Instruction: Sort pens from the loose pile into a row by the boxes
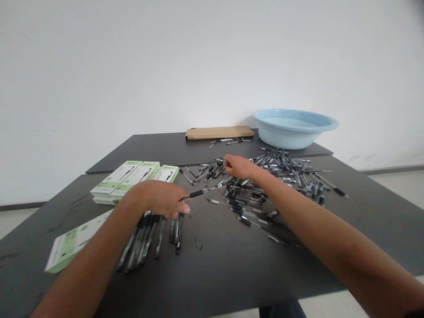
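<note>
My left hand (165, 198) pinches a clear pen (198, 193) with a black grip, its tip end pointing right toward the pile. Under that hand, several pens (142, 240) lie side by side in a loose row on the dark table. My right hand (240, 167) is closed above the near left part of a large heap of pens (281, 170). Its fingertips face away from me, so what they hold, if anything, is hidden. Just below it is another clear pen (224, 181); whether the hand touches it I cannot tell.
Green and white pen boxes (127, 179) are stacked at the left, and another box (77, 238) lies nearer, partly behind my left forearm. A light blue basin (291, 137) stands at the back right. A flat brown cardboard piece (218, 132) lies at the back beside a few loose pens (232, 141).
</note>
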A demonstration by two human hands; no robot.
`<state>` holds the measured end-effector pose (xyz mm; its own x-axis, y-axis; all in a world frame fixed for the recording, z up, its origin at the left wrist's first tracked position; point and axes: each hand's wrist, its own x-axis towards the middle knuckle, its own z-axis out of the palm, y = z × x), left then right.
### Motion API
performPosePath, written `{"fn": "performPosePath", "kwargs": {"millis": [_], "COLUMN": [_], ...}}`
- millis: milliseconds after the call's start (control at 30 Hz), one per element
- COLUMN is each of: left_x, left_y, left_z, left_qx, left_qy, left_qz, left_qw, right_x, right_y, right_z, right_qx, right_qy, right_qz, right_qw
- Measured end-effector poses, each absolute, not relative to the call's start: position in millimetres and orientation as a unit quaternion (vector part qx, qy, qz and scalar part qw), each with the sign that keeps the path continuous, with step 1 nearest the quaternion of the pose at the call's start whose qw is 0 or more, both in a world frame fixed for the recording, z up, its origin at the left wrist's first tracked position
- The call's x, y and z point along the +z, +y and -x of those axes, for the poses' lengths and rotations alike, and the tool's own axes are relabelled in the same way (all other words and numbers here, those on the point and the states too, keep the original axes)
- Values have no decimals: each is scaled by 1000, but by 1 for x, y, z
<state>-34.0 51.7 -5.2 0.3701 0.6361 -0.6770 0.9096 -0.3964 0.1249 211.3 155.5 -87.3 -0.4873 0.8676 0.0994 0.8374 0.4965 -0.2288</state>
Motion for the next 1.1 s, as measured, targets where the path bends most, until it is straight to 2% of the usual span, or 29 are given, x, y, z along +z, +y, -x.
{"fn": "performPosePath", "kwargs": {"millis": [200,267,333,433,633,1100], "left_x": [-9,-11,-13,-15,-12,-13], "left_y": [53,53,53,53,52,49], "left_z": [30,29,29,29,27,20], "left_qx": [-283,-290,-291,-289,-285,-281], "left_qy": [489,488,486,478,480,480], "left_qz": [-784,-782,-781,-785,-785,-790], "left_qw": [257,256,261,270,268,260], "right_x": [-84,-84,-84,-83,-82,-82], "right_y": [106,84,65,46,37,28], "right_z": [-215,-210,-205,-196,-192,-189], "right_qx": [194,371,502,577,585,417], "right_qy": [-850,-790,-712,-641,-627,-742], "right_qz": [439,376,320,286,259,314], "right_qw": [217,312,371,418,445,421]}}
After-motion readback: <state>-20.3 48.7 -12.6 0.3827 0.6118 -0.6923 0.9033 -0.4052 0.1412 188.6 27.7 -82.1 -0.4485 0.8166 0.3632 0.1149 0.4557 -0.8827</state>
